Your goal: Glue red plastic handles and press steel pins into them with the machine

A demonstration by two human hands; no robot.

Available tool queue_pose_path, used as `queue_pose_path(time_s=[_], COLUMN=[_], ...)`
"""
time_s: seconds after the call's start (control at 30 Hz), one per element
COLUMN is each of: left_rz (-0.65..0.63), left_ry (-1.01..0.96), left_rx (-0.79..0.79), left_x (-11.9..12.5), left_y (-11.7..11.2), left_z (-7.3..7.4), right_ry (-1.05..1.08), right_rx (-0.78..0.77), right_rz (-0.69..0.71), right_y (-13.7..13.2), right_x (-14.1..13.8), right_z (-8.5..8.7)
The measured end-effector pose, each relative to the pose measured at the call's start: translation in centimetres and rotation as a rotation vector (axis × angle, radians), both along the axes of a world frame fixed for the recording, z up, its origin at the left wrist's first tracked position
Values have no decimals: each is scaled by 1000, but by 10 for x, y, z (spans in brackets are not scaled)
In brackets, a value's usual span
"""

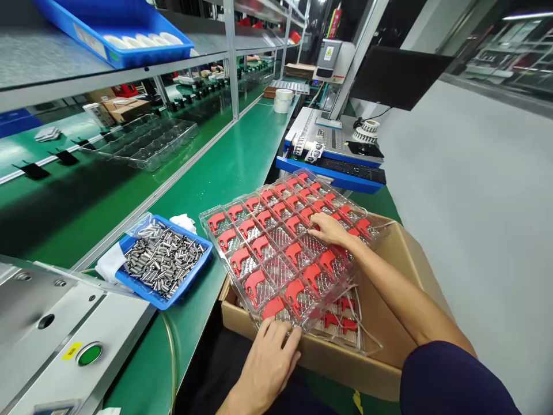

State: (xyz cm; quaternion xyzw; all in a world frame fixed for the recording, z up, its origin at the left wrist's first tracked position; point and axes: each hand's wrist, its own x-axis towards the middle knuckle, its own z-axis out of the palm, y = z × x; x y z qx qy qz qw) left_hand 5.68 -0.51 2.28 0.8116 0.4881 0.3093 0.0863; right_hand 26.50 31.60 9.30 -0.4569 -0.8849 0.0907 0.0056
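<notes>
A clear plastic tray (280, 271) divided into pockets lies tilted across an open cardboard box (415, 271). Red pistol-shaped plastic parts (254, 282) fill most of its pockets; a few pockets hold none. My left hand (272, 354) grips the tray's near edge, fingers curled over the rim. Over the right-middle pockets, my right hand (330, 230) has its fingers closed at a red part, which they partly hide. Below the tray, more red parts (341, 323) show inside the box in another clear tray.
On the green bench (207, 167), a blue bin (201, 268) holds small metal cylinders. A metal machine housing with a green button (90, 354) stands at lower left. Farther off are a monitor (397, 78), a keyboard (345, 170), tape rolls (283, 101) and an empty clear tray (151, 138).
</notes>
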Motion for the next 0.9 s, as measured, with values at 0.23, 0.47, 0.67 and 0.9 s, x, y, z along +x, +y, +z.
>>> queue_pose_path(time_s=[0.23, 0.47, 0.67, 0.9], left_rz=[-1, 4, 61, -110], left_ry=[7, 21, -31, -318], left_rx=[-4, -35, -42, -56], left_x=[-27, -26, -40, -23], left_y=[-6, -8, -9, -1], left_z=[-2, 3, 15, 73], right_ry=[-76, -157, -181, -241], right_rx=[24, -2, -20, 62], right_rz=[-6, 10, 50, 100], right_y=[-5, 1, 26, 68], right_x=[-8, -15, -37, -133], right_z=[2, 20, 48, 71])
